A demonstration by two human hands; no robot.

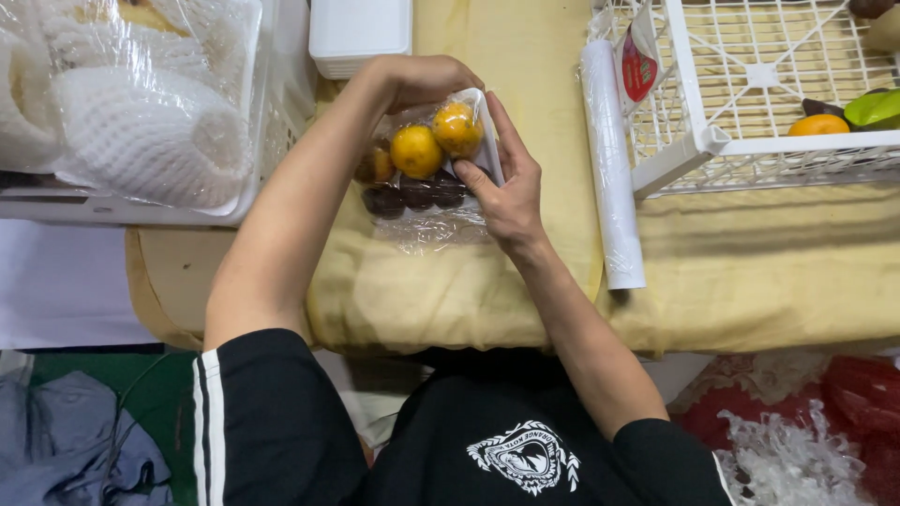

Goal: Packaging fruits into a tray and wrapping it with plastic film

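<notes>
A small white foam tray [487,155] wrapped in clear plastic film holds two orange fruits [417,150] and several dark round fruits [412,195]. It is tilted up off the yellow cloth [525,272]. My left hand [417,80] curls over the tray's far edge, fingers closed on tray and film. My right hand [506,187] grips the tray's right side, thumb pressed on the film beside the fruit.
A roll of clear film [611,159] lies upright to the right of my hands. A white wire basket [750,94] with an orange and green fruit stands at the back right. Stacked white trays [358,33] sit behind; a bag of white foam nets [141,112] fills the left.
</notes>
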